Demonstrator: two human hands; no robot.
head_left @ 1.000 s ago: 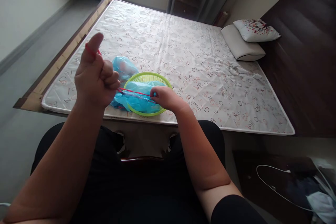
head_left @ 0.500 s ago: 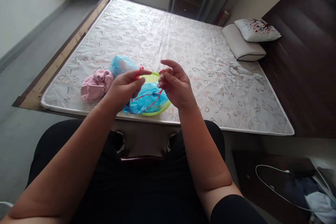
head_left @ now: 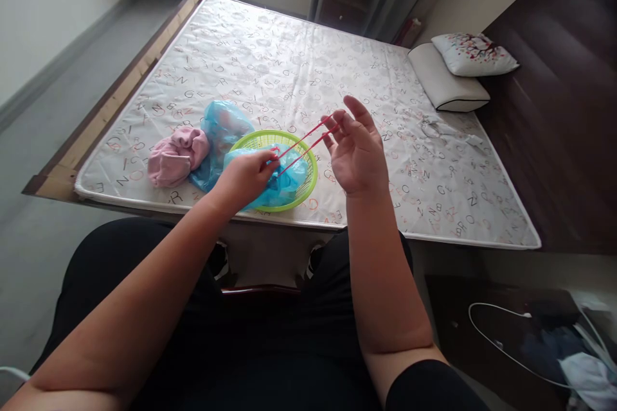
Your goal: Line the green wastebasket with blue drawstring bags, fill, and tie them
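A thin red cord (head_left: pixel 308 142) runs in two strands between my hands. My left hand (head_left: pixel 247 174) is closed on one end, with a small red knotted piece at its fingertips. Raised to the right, my right hand (head_left: pixel 357 148) pinches the other end, its index finger lifted away. Below the cord, a crumpled blue plastic bag (head_left: pixel 292 189) lies in a yellow-green basket (head_left: pixel 314 173). Left of the basket are a second blue plastic bag (head_left: pixel 226 121), with contents I cannot make out, and a bunched pink cloth (head_left: pixel 176 157).
Everything rests on a letter-printed mattress (head_left: pixel 270 64) near its front edge. A cushion (head_left: pixel 475 54) lies on a pillow (head_left: pixel 446 80) by the dark headboard (head_left: pixel 554 109). A low dark surface with a white cable (head_left: pixel 496 343) is at lower right.
My right hand has moved right and slightly up, drawing out two red strands. My left hand has dropped slightly over the basket. The loose strands across the bag are now pulled straight.
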